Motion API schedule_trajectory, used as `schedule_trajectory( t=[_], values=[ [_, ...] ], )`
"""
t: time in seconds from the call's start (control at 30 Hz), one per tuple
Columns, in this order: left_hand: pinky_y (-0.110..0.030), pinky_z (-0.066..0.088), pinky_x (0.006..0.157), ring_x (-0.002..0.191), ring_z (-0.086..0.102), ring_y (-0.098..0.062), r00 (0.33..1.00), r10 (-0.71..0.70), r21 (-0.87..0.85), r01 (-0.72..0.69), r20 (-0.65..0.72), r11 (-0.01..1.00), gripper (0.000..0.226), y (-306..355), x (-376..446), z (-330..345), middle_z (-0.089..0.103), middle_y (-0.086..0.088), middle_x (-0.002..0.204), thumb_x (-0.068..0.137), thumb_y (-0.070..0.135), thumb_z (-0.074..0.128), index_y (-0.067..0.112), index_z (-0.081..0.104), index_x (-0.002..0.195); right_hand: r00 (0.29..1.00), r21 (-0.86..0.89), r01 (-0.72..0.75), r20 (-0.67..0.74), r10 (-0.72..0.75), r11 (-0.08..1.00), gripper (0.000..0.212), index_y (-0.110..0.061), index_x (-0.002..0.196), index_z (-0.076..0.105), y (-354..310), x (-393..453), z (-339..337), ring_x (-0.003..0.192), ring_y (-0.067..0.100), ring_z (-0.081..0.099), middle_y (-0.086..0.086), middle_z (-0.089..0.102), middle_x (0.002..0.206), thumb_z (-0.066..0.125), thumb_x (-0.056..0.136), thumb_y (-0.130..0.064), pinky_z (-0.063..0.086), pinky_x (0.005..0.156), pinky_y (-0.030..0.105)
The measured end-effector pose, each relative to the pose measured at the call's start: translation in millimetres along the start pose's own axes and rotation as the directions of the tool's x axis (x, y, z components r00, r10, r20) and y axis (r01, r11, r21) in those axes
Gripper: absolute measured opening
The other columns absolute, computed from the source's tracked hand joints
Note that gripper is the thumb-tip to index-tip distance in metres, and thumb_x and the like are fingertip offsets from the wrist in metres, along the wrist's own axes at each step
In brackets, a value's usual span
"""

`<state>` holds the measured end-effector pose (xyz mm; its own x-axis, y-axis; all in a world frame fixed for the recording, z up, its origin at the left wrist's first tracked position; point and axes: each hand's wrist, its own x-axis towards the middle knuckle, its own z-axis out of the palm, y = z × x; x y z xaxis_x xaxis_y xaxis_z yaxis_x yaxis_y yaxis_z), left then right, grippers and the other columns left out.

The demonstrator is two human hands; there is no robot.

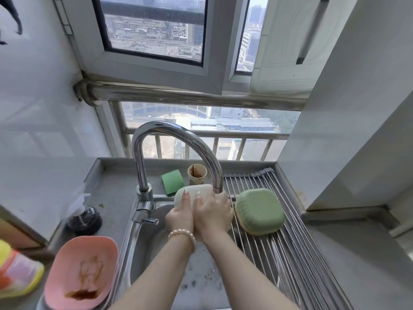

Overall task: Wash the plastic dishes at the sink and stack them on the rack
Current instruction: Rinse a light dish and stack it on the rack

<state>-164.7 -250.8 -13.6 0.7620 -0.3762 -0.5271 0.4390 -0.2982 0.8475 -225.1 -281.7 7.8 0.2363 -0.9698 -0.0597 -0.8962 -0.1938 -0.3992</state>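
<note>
Hands: left grip (180, 217) and right grip (213, 214) clasp white dish (192, 190) under faucet (176, 139).

Pearl bracelet (181, 234), long pale nails

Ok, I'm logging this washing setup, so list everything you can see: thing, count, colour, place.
white dish: 1, off-white, held over the sink under the faucet spout
green dishes: a stack, top one green, upside down on the rack
rack: 1, steel, over the sink's right side
pink dishes: a stack, pink, top one stained brown, counter front left
faucet: 1, chrome, behind the sink
sink: 1, steel, centre
sponge: 1, green, ledge behind the sink
paper cup: 1, stained brown inside, beside the sponge
left hand: grips the white dish
right hand: rests on the white dish
</note>
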Motion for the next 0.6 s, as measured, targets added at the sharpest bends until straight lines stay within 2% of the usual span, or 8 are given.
schedule_trajectory(
  t=[0.1,0.17,0.23,0.3,0.37,0.43,0.5,0.6],
  values=[
    [-0.039,0.05,0.093,0.097,0.065,-0.029,0.995,-0.088,-0.125,0.083,-0.039,0.989,0.062,-3,4,-6,0.068,-0.012,0.101,0.08,0.06,0.064,0.001,0.066,0.099,0.993,-0.076,0.106,0.068,-0.101,0.991,0.093,-0.024,0.152,0.017,-4,-17,19,0.146,0.029,0.008,0.013,0.014,0.158,-0.013,0.071,-0.057,0.008,0.115,0.054],
    [-0.035,0.049,0.087,0.094,0.062,-0.027,0.986,-0.158,-0.193,0.146,-0.052,0.97,0.06,-4,3,-10,0.062,-0.009,0.101,0.084,0.055,0.063,-0.002,0.061,0.105,0.979,-0.061,0.202,-0.014,-0.203,0.977,0.081,-0.022,0.146,0.037,5,-23,26,0.142,0.033,0.021,0.016,0.029,0.153,0.006,0.079,-0.055,0.014,0.113,0.056],
    [-0.036,0.05,0.086,0.088,0.059,-0.026,0.977,-0.213,-0.248,0.2,-0.026,0.948,0.058,-6,3,-9,0.058,-0.01,0.098,0.085,0.055,0.062,0.0,0.057,0.105,0.898,-0.016,0.357,-0.268,-0.348,0.934,0.054,-0.017,0.119,0.066,22,-22,33,0.128,0.036,0.043,0.018,0.054,0.133,0.035,0.084,-0.044,0.027,0.106,0.053],
    [-0.042,0.053,0.089,0.083,0.062,-0.026,0.97,-0.24,-0.301,0.24,0.037,0.923,0.063,-7,4,-6,0.064,-0.01,0.094,0.081,0.06,0.063,0.0,0.06,0.101,0.783,0.044,0.467,-0.485,-0.39,0.883,0.041,-0.014,0.104,0.073,35,-17,40,0.121,0.033,0.046,0.017,0.062,0.121,0.044,0.083,-0.035,0.032,0.101,0.049],
    [-0.045,0.055,0.087,0.08,0.066,-0.026,0.965,-0.247,-0.305,0.261,0.081,0.916,0.065,-9,7,-4,0.068,-0.011,0.092,0.079,0.063,0.063,0.001,0.064,0.1,0.789,0.143,0.441,-0.532,-0.307,0.886,0.04,-0.014,0.101,0.073,36,-13,40,0.12,0.032,0.047,0.016,0.061,0.119,0.043,0.082,-0.031,0.036,0.1,0.047],
    [-0.047,0.056,0.084,0.084,0.068,-0.028,0.964,-0.25,-0.29,0.267,0.093,0.919,0.066,-12,13,-4,0.069,-0.012,0.096,0.074,0.067,0.064,0.005,0.063,0.096,0.873,0.35,0.307,-0.474,-0.116,0.885,0.047,-0.014,0.108,0.072,26,-12,31,0.117,0.033,0.051,0.016,0.059,0.123,0.038,0.082,-0.033,0.04,0.097,0.041],
    [-0.051,0.056,0.083,0.087,0.069,-0.03,0.965,-0.237,-0.246,0.259,0.117,0.934,0.078,-18,24,-4,0.07,-0.011,0.099,0.056,0.078,0.064,0.009,0.062,0.091,0.96,0.539,0.07,-0.266,0.09,0.84,0.047,-0.014,0.119,0.066,19,-7,20,0.118,0.028,0.05,0.012,0.057,0.127,0.036,0.089,-0.034,0.037,0.095,0.031],
    [-0.053,0.053,0.087,0.094,0.068,-0.033,0.975,-0.185,-0.125,0.2,0.125,0.972,0.102,-37,55,-6,0.069,-0.012,0.106,0.036,0.089,0.054,0.01,0.063,0.099,0.975,0.561,-0.2,0.036,0.217,0.803,0.039,-0.011,0.123,0.062,28,15,8,0.111,0.026,0.055,0.012,0.061,0.125,0.041,0.097,-0.032,0.039,0.094,0.029]
  ],
)
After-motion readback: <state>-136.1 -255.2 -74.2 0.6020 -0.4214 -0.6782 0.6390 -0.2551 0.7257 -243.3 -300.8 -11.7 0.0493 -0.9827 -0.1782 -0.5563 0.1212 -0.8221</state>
